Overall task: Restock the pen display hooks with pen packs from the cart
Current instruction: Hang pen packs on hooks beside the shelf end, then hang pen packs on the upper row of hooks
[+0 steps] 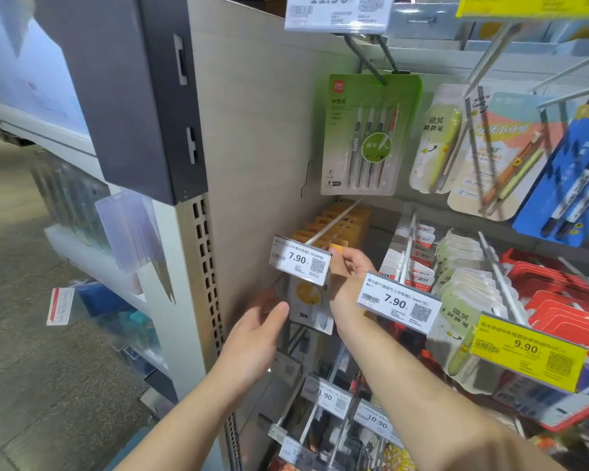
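Pinching yellow-topped pen pack [338,249] w/ right hand [349,270] at near end of white hook [334,220], just behind 7.90 price tag [301,261]. Reaching in w/ left hand [252,338], fingers straight & relaxed, touching pack's lower edge from left. Hanging further back on same hook: row of yellow packs [337,224]; green pen pack [368,134] above.

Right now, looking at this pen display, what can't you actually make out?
- Head view: the yellow pen pack is half hidden by the 7.90 price tag and both hands.
- Right hand's grip: its fingertips vanish behind that tag.
- Left hand: contact with the pack is unclear.
- Cart: not in view.
- Top price tag: cut off by the upper edge.
- Left aisle shelves: blurred.
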`<state>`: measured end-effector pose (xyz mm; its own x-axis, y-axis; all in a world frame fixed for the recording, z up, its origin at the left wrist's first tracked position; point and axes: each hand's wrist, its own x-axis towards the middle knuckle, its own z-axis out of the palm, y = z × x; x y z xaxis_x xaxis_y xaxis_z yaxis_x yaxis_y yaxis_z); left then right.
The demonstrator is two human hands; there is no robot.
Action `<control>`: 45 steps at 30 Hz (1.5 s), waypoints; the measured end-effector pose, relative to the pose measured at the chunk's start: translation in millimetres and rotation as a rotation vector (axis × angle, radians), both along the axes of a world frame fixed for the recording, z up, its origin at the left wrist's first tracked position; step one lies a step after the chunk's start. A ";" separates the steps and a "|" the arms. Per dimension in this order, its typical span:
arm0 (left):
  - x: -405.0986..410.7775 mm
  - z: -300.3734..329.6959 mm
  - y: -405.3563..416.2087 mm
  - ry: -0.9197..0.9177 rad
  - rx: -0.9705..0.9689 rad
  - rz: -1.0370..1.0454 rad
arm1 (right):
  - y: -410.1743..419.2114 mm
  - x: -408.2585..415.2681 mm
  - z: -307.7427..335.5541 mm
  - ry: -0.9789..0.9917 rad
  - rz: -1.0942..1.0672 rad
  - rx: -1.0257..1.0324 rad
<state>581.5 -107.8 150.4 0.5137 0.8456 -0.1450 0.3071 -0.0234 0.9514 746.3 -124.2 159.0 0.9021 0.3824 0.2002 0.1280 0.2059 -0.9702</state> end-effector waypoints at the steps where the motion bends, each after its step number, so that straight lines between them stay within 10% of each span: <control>1: -4.7 -2.7 0.0 -0.020 -0.007 -0.014 | -0.2 0.0 0.3 -0.005 -0.012 -0.019; 23: -27.5 -43.7 -41.6 -0.296 -0.343 -0.316 | -157.7 -75.1 -59.0 0.202 0.035 -0.279; 45: 41.5 -69.2 -464.8 -0.024 -0.665 -1.143 | -664.6 -176.9 -83.2 0.396 -0.972 -0.059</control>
<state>623.1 -572.6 81.2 0.8933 -0.2909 -0.3425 0.4096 0.2137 0.8869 569.4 -788.8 75.8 0.8229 -0.5416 -0.1716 -0.1159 0.1357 -0.9839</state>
